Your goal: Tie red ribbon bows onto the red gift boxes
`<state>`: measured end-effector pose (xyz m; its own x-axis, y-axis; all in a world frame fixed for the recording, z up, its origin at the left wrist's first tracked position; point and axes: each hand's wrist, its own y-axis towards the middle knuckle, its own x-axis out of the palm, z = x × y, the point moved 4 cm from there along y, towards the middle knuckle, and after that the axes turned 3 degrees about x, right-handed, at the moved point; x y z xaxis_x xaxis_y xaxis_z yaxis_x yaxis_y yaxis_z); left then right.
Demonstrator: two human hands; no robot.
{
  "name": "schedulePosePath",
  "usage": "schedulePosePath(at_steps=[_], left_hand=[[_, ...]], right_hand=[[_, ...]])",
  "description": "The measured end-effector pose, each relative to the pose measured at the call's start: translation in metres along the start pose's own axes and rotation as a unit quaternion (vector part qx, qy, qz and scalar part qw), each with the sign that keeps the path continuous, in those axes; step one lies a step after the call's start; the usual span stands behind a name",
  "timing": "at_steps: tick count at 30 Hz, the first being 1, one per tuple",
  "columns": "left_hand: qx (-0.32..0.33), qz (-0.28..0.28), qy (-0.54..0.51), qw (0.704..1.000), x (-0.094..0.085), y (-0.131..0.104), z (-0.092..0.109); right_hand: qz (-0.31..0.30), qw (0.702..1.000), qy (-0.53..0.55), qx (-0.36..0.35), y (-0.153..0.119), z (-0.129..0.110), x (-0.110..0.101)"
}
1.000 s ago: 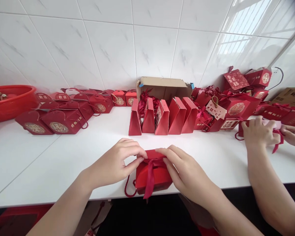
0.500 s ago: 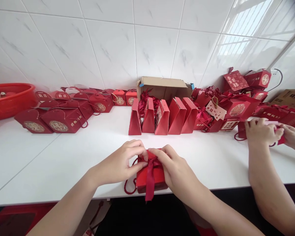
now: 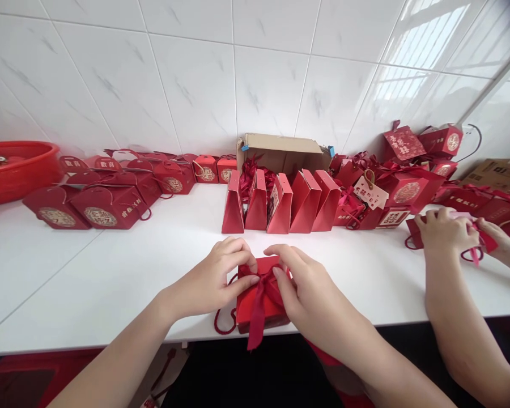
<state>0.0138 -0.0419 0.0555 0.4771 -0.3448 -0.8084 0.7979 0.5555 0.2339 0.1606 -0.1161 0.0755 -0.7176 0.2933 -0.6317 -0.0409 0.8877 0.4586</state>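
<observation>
A small red gift box (image 3: 247,309) lies near the table's front edge, with a dark red cord handle (image 3: 221,323) looping out on its left side. Across its top runs a dark red satin ribbon (image 3: 257,314), gathered at a knot, one tail hanging over the front. My left hand (image 3: 225,275) pinches the ribbon at the knot between thumb and fingers. On the right side of the knot, my right hand (image 3: 308,283) has its thumb on the ribbon loop and its index finger raised; its other fingers are partly hidden behind the thumb.
Several upright red boxes (image 3: 304,204) stand in a row before an open cardboard carton (image 3: 284,144). Finished-looking red boxes (image 3: 106,207) cluster at left by a red basin (image 3: 21,170). More boxes pile up at right, where another person's hands (image 3: 446,232) handle a red box.
My right index finger has lifted away from the knot and the thumb now shows on the ribbon. The hanging tail has shifted slightly left. The other person's hands moved a little.
</observation>
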Motion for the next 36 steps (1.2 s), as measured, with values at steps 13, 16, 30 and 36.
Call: schedulePosePath(at_steps=[13, 16, 30, 36], left_hand=[[0.039, -0.010, -0.132, 0.990, -0.003, 0.000, -0.002], [0.039, -0.016, -0.136, 0.990, -0.002, 0.000, -0.003], [-0.006, -0.013, -0.127, 0.992, -0.006, -0.003, -0.015], [0.010, -0.033, -0.133, 0.990, -0.002, 0.002, -0.016]], right_hand=[[-0.060, 0.997, 0.003, -0.044, -0.017, 0.025, 0.011], [-0.067, 0.995, 0.001, -0.076, -0.017, 0.031, 0.016], [-0.082, 0.990, 0.004, -0.111, -0.022, 0.042, 0.024], [-0.146, 0.986, -0.003, -0.086, -0.020, 0.040, 0.025]])
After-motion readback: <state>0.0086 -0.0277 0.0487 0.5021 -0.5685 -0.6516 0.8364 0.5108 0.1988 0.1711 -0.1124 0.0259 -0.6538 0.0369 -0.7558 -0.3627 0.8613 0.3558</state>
